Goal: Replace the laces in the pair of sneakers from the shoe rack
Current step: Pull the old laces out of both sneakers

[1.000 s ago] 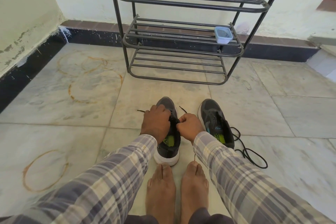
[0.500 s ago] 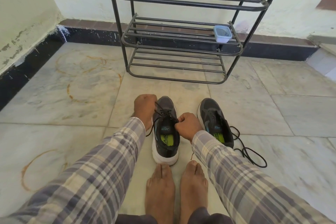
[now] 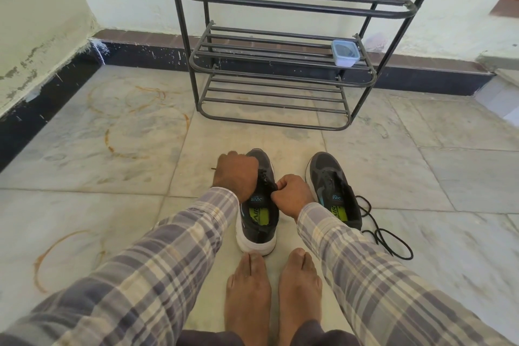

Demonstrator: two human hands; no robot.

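As rack (image 3: 295,5) holds tub (image 3: 345,53), contents dark.

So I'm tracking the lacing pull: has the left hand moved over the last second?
Yes. The left hand, gripping the lace, has slid forward along the sneaker toward its toe and the shoe rack.

The shoe rack (image 3: 280,5) is dark painted metal tube with a dull sheen. The small container (image 3: 345,54) on it is translucent plastic. The left sneaker (image 3: 258,230) and right sneaker (image 3: 325,171) have dark grey mesh cloth uppers and smooth white soles. The threaded lace (image 3: 264,177) and loose lace (image 3: 387,241) are matt black woven cord. The sleeves (image 3: 168,261) are plaid woven cloth. The floor (image 3: 98,166) is smooth, stained stone tile. The wall (image 3: 42,22) is rough, flaking paint.
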